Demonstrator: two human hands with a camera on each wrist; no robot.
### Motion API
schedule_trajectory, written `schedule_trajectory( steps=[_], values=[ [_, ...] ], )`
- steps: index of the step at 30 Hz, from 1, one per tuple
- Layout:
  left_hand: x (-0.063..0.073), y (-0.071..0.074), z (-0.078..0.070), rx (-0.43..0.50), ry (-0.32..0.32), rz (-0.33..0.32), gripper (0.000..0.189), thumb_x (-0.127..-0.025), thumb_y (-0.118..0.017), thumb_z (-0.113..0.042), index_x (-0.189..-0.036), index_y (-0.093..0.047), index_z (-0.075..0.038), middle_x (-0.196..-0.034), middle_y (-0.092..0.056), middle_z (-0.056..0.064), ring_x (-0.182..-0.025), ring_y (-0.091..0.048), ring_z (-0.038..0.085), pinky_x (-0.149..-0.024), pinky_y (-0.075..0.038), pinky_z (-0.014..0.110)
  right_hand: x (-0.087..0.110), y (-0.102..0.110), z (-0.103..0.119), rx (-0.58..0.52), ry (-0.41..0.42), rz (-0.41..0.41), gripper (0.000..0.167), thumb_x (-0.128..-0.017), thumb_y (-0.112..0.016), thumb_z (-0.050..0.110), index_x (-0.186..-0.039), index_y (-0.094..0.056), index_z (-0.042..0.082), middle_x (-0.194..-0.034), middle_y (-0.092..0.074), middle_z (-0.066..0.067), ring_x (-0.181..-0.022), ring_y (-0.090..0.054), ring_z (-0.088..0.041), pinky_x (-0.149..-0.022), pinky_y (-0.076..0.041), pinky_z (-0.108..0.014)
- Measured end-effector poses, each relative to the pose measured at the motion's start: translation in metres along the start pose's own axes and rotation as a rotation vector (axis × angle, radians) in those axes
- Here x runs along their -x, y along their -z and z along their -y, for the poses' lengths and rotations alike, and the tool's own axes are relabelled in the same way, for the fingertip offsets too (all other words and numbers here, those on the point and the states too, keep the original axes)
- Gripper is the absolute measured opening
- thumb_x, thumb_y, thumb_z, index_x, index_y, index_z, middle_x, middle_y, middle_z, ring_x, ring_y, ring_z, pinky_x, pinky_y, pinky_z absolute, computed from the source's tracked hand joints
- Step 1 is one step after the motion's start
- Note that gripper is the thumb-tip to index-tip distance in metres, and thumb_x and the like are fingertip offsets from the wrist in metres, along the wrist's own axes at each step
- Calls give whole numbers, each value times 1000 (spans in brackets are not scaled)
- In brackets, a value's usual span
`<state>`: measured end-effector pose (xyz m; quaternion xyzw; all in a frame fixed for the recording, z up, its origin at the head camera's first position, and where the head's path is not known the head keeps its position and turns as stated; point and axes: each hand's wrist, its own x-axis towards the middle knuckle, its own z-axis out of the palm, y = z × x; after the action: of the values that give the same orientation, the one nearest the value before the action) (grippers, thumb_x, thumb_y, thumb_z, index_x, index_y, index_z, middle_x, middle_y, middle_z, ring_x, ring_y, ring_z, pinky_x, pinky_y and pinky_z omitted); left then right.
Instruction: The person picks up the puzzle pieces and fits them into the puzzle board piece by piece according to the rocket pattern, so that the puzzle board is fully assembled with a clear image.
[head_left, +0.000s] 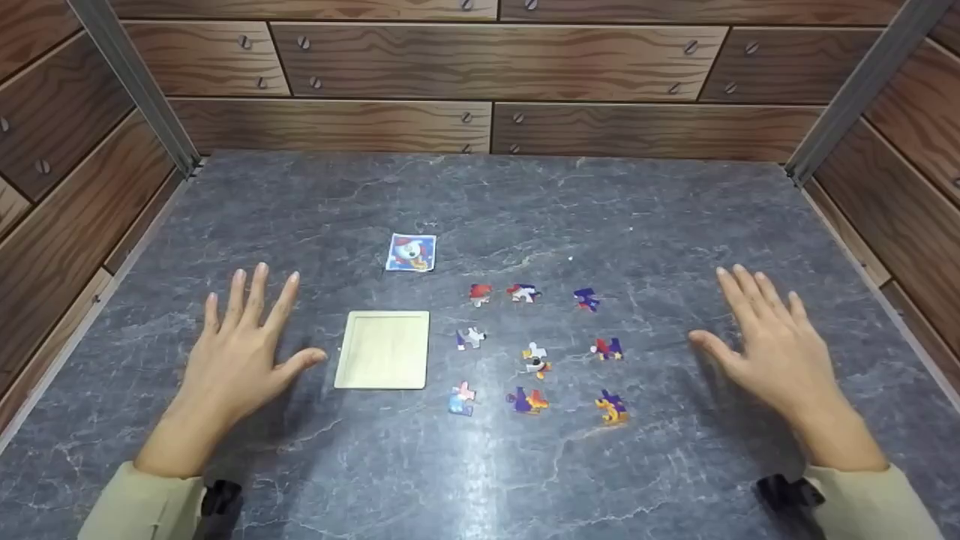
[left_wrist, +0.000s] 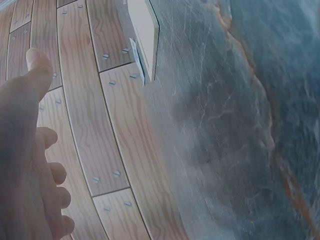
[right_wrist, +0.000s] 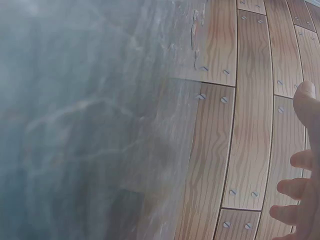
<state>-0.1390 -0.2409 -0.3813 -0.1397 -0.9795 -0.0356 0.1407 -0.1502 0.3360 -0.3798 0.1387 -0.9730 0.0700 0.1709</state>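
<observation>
My left hand [head_left: 240, 352] is spread with straight fingers, palm down, left of a pale wooden puzzle tray [head_left: 384, 351] and apart from it. On the far right my right hand [head_left: 776, 345] is held the same way, holding nothing. Between them several jigsaw pieces lie loosely in rows: a red and white piece [head_left: 480, 294], a purple piece [head_left: 586, 299], a grey and white piece [head_left: 471, 339], a light blue and pink piece [head_left: 462, 400] and an orange and purple piece [head_left: 612, 409] among them. Beyond the tray lies a small picture card [head_left: 412, 253]. In the left wrist view the tray [left_wrist: 145, 35] shows edge-on.
The grey marbled tabletop [head_left: 525, 210] is bounded by wood-patterned panels [head_left: 480, 64] at the back and both sides. Metal posts [head_left: 135, 86] stand at the far corners. Dark straps sit at both wrists, by the sleeves.
</observation>
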Motion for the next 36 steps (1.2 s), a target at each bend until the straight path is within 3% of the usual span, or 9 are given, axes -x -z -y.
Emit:
schedule_trajectory(
  steps=[4, 9, 16, 25, 31, 36],
  values=[
    [0, -2, -3, 39, 10, 16, 90, -84, -49, -65, -151, -15, -17, -153, -5, 21, -138, 1, 39, -106, -4, 62, -6, 0, 7, 5, 29, -37, 81, -86, -58, 51, -149, -25, 12, -145, -32, -20, -133, -26, -39, -110, -8, -52],
    [-1, -7, -7, 79, 25, 55, 88, -84, -51, -63, -150, -20, -12, -152, -9, 23, -138, -2, 41, -105, -7, 63, -16, -5, 16, 6, 125, -177, 75, -82, -65, 48, -140, -42, 6, -137, -45, -19, -124, -42, -40, -108, -22, -47],
    [-2, -16, -12, 192, 19, 170, 95, -81, -54, -65, -149, -19, -9, -152, -2, 25, -137, 7, 41, -104, 0, 64, -30, -13, 30, -39, 274, -325, 64, -91, -49, 51, -129, -53, -1, -125, -56, -20, -111, -54, -39, -95, -39, -52],
    [-6, -32, -8, 563, 20, 315, 96, -78, -68, -50, -149, -19, -9, -151, 2, 26, -135, 11, 46, -103, 4, 64, -46, -26, 57, -161, 346, -316, 52, -83, -67, 30, -124, -58, 0, -119, -60, -17, -104, -59, -34, -88, -46, -48],
    [-7, -38, -4, 668, -1, 369, 96, -75, -75, -38, -149, -21, -10, -151, 3, 25, -133, 14, 48, -101, 6, 66, -54, -36, 75, -214, 366, -284, 50, -81, -70, 28, -122, -60, 2, -116, -62, -15, -103, -60, -31, -86, -48, -45],
    [-9, -42, -3, 700, -2, 419, 96, -75, -75, -38, -149, -21, -12, -151, 3, 26, -133, 17, 47, -101, 9, 65, -59, -43, 90, -256, 376, -243, 47, -81, -71, 28, -120, -61, 3, -115, -63, -14, -104, -59, -30, -88, -47, -44]
  ],
)
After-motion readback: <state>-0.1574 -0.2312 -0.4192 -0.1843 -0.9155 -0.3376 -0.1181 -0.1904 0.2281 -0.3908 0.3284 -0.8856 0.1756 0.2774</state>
